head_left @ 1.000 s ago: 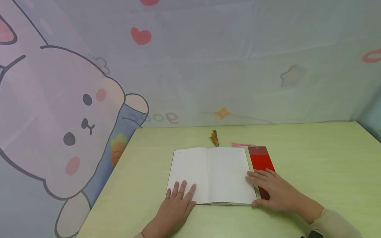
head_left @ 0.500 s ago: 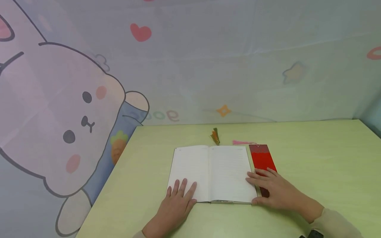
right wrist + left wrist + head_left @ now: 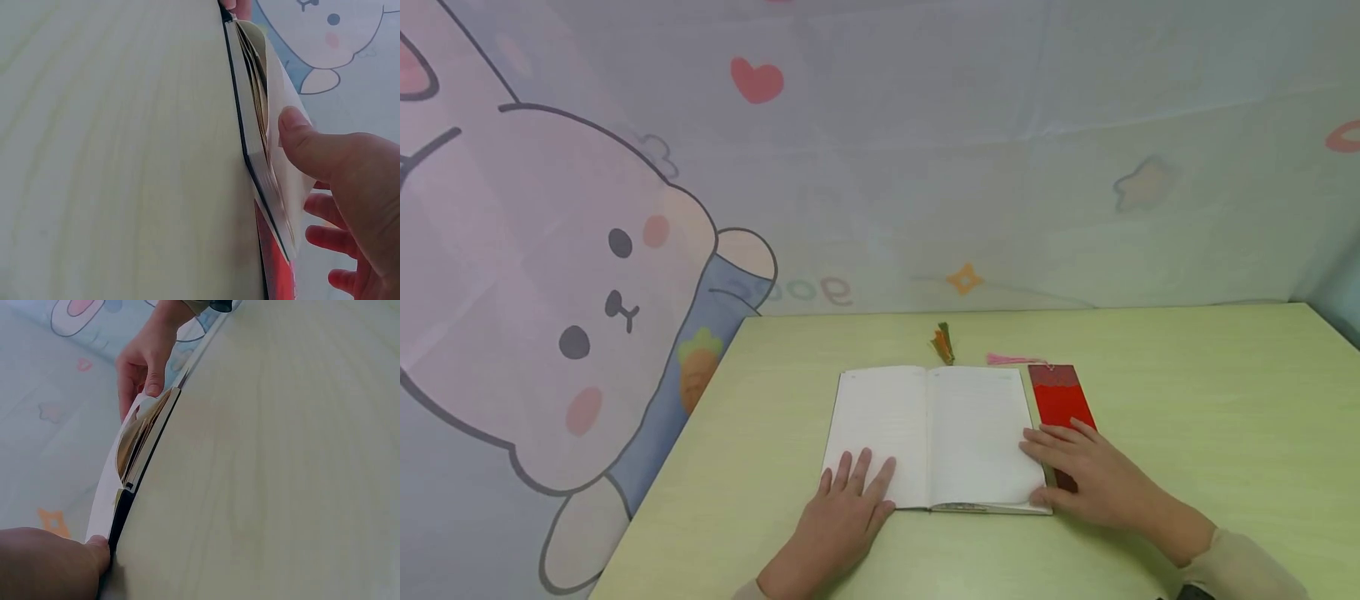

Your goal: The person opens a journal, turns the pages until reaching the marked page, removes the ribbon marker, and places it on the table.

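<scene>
An open notebook [image 3: 977, 433] with blank-looking, faintly lined pages lies on the table. My left hand [image 3: 842, 521] rests flat on the lower part of its left page, fingers spread. At the right page's lower corner is my right hand [image 3: 1101, 479], its thumb against the page and its other fingers spread near the outer edge. That page bulges up from the stack in the right wrist view, where the thumb [image 3: 297, 128] touches it. Under the right hand lies a red bookmark-like card [image 3: 1063, 404] with a pink tassel [image 3: 1011, 359], partly covered by the fingers.
Behind the notebook lies a small green and orange tassel [image 3: 942, 343]. The pale yellow-green table [image 3: 1210, 400] ends at a hanging cloth [image 3: 925, 167] printed with a large rabbit, hearts and stars.
The right thumb has shifted slightly up and left, and the right page's lower corner has lifted inward, showing the cover corner beneath. The left hand has stayed on its page.
</scene>
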